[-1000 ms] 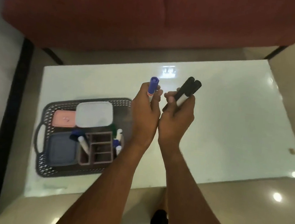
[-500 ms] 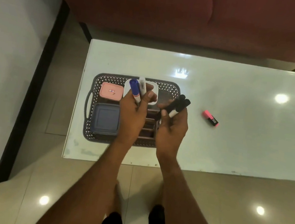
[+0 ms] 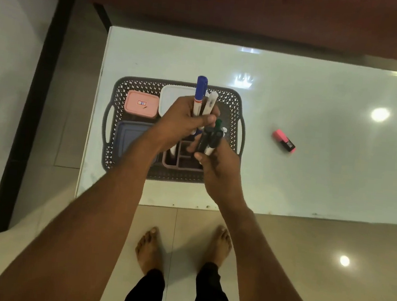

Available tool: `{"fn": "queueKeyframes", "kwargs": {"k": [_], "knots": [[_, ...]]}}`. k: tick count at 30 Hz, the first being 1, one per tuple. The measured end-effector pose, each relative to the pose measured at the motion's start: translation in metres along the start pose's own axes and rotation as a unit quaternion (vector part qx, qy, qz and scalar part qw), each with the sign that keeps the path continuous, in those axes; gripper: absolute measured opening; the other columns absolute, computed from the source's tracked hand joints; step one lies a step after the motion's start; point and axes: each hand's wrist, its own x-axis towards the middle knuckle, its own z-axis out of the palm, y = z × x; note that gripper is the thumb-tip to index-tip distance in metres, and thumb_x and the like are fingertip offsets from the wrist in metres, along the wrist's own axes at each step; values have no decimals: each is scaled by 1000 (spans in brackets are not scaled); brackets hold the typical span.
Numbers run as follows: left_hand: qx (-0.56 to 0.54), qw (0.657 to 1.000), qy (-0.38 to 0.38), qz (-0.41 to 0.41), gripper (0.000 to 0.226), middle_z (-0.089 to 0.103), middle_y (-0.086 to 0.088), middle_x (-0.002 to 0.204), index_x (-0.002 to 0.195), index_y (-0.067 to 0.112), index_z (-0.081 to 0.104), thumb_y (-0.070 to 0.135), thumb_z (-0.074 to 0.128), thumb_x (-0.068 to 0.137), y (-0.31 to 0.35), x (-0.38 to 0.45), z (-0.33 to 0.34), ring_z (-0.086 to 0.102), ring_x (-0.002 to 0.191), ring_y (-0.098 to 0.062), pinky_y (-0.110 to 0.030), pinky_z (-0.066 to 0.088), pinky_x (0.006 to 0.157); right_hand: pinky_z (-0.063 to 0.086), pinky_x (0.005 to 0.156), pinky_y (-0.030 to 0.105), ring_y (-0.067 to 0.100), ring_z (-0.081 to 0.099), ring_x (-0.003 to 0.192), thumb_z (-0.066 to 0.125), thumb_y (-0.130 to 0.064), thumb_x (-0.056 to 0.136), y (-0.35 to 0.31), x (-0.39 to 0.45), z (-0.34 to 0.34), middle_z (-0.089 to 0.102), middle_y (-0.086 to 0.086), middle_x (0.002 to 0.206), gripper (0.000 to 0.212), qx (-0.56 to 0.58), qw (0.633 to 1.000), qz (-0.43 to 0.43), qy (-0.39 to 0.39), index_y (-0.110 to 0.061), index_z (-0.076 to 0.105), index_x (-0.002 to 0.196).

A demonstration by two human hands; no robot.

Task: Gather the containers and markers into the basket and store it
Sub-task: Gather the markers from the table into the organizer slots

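A dark woven basket [image 3: 235, 97] sits on the left part of the white table [image 3: 300, 181]. Inside it lie a pink container [image 3: 141, 104], a white container [image 3: 174, 96], a blue-grey container [image 3: 129, 137] and a brown divided organizer [image 3: 179, 160]. My left hand [image 3: 183, 121] grips a blue-capped marker [image 3: 200, 88] and a white marker [image 3: 211, 102], both pointing up over the basket. My right hand [image 3: 217, 167] holds black-capped markers [image 3: 207, 136] just above the organizer. A green-capped marker [image 3: 218, 124] stands behind them. A pink highlighter [image 3: 284, 140] lies on the table to the right.
A dark red sofa [image 3: 233, 8] runs along the far side of the table. My bare feet [image 3: 149, 248] stand on the tiled floor at the table's near edge. A wall with a dark skirting [image 3: 31, 106] lies to the left.
Both hands moved from the table's middle to over the basket, still holding their markers. The view tilted down, bringing my feet into sight.
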Motion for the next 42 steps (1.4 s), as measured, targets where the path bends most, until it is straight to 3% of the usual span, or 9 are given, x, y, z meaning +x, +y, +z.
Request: {"fn": "queueKeyframes", "kwargs": {"k": [6, 11, 14, 18, 23, 29, 34, 39, 42], "knots": [[-13, 1000, 3, -23, 15, 72, 1, 86, 102, 10, 69, -2, 65, 93, -10, -5, 9, 71, 86, -13, -40, 59, 92, 48, 87, 4, -20, 60, 98, 61, 8, 94, 13, -1, 6, 60, -27, 100, 26, -6, 1000, 13, -7, 1, 60, 119], [-14, 1000, 15, -16, 25, 73, -6, 88, 97, 11, 69, -12, 64, 87, -10, -4, 10, 73, 88, -16, -39, 60, 90, 45, 88, 1, -23, 57, 99, 62, 10, 93, 23, -1, 13, 63, -18, 105, 30, -9, 1000, 26, -12, 3, 59, 122], [0, 1000, 21, -2, 30, 72, -6, 87, 95, 10, 68, -17, 62, 83, -11, -2, 13, 71, 88, -14, -33, 58, 88, 49, 89, 5, -16, 60, 100, 63, 9, 93, 29, -2, 17, 66, -4, 112, 32, -16, 999, 39, -20, 2, 60, 124], [3, 1000, 19, -10, 34, 73, -7, 89, 94, 13, 69, -18, 63, 81, -12, 0, 11, 73, 90, -15, -34, 59, 88, 52, 91, 9, 6, 65, 104, 64, 10, 91, 31, 0, 19, 68, -2, 113, 34, -16, 999, 45, -24, 1, 62, 123], [4, 1000, 12, 14, 31, 74, -10, 91, 95, 9, 69, -19, 64, 82, -14, -2, 10, 73, 91, -17, -31, 58, 86, 50, 93, 8, 6, 63, 106, 68, 10, 88, 31, 4, 21, 67, -2, 116, 40, -9, 999, 48, -24, -1, 61, 126], [8, 1000, 22, 14, 32, 74, -8, 90, 95, 9, 72, -19, 61, 85, -15, -1, 10, 72, 92, -17, -35, 59, 91, 57, 101, 30, 20, 67, 116, 67, 11, 89, 33, 6, 22, 69, 7, 123, 45, 1, 999, 37, -35, -3, 59, 130], [10, 1000, 25, 7, 31, 73, -8, 92, 93, 12, 71, -17, 61, 86, -16, 0, 11, 71, 91, -15, -27, 56, 85, 53, 92, 11, 13, 67, 107, 68, 11, 88, 33, 10, 21, 72, 10, 118, 39, 1, 999, 30, -11, 1, 62, 125], [-8, 1000, 15, 2, 36, 72, -5, 90, 93, 14, 72, -19, 59, 85, -17, 1, 11, 70, 91, -13, -27, 57, 88, 55, 97, 19, 21, 69, 111, 69, 12, 86, 37, 12, 20, 72, 12, 120, 40, -10, 1000, 22, -19, 2, 63, 125], [-12, 1000, 16, -7, 37, 73, -3, 90, 94, 15, 72, -19, 60, 85, -17, 2, 11, 71, 92, -14, -28, 57, 89, 56, 96, 19, 13, 69, 107, 69, 14, 84, 35, 11, 19, 72, 5, 116, 38, -17, 1000, 2, -16, 1, 65, 120]]}}
